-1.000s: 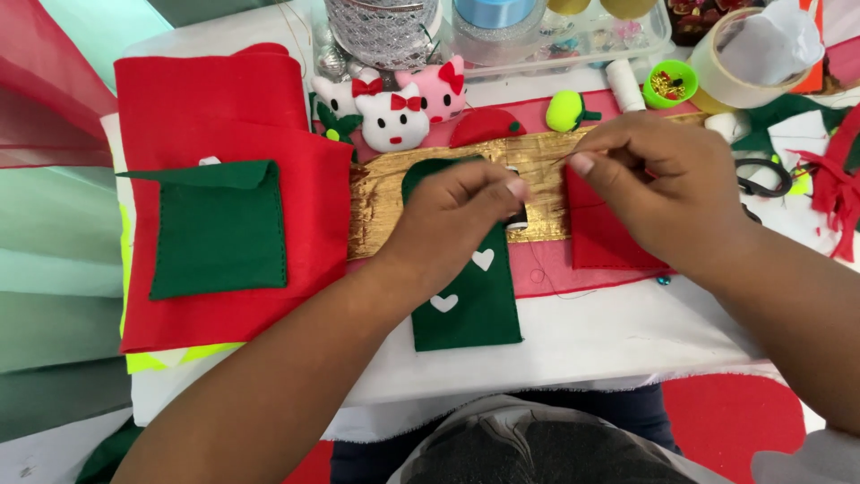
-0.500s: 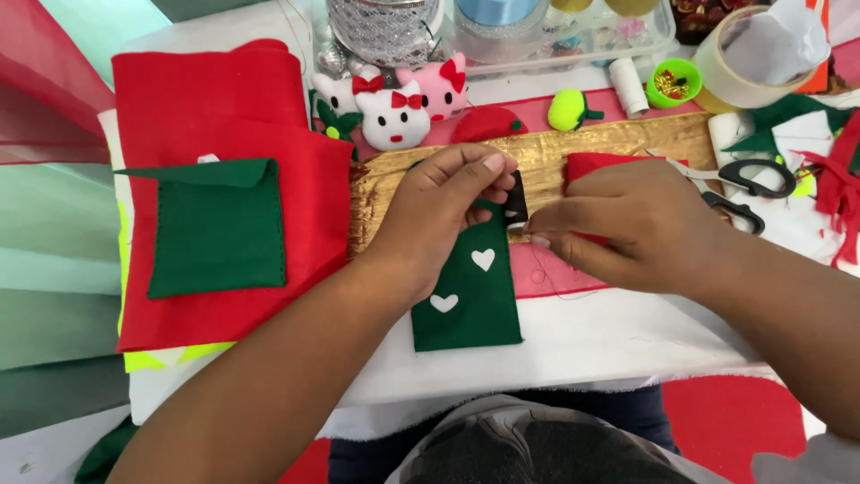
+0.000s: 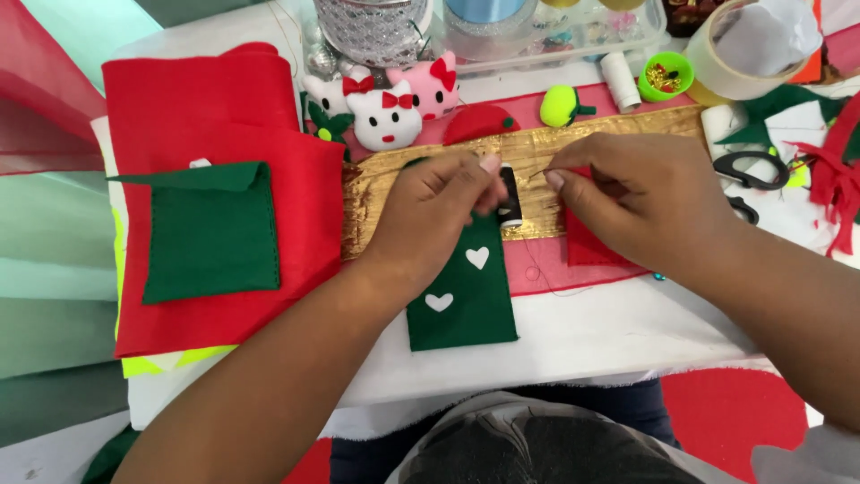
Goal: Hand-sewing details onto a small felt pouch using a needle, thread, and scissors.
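Observation:
My left hand (image 3: pixel 434 211) rests on a dark green felt strip with two white hearts (image 3: pixel 464 300) and holds a small black thread spool (image 3: pixel 511 195) upright between thumb and fingers. My right hand (image 3: pixel 649 202) is just right of the spool, its thumb and forefinger pinched on a thin thread end coming off it. A small red felt piece (image 3: pixel 587 249) lies partly under my right hand. Both hands hover over a gold fabric strip (image 3: pixel 381 193) that runs across a pink-red cloth.
A large red felt sheet (image 3: pixel 210 108) with a green felt square (image 3: pixel 210 235) lies at left. Behind are cat plush heads (image 3: pixel 385 112), a yellow-green pompom (image 3: pixel 559 106), a white spool (image 3: pixel 618 70), a green cup (image 3: pixel 667 76), a tape roll (image 3: pixel 739 63) and black scissors (image 3: pixel 751 170).
My right hand has let go of the red felt piece and moved left to meet my left hand. The black spool now shows between the two hands, with the thread pinched.

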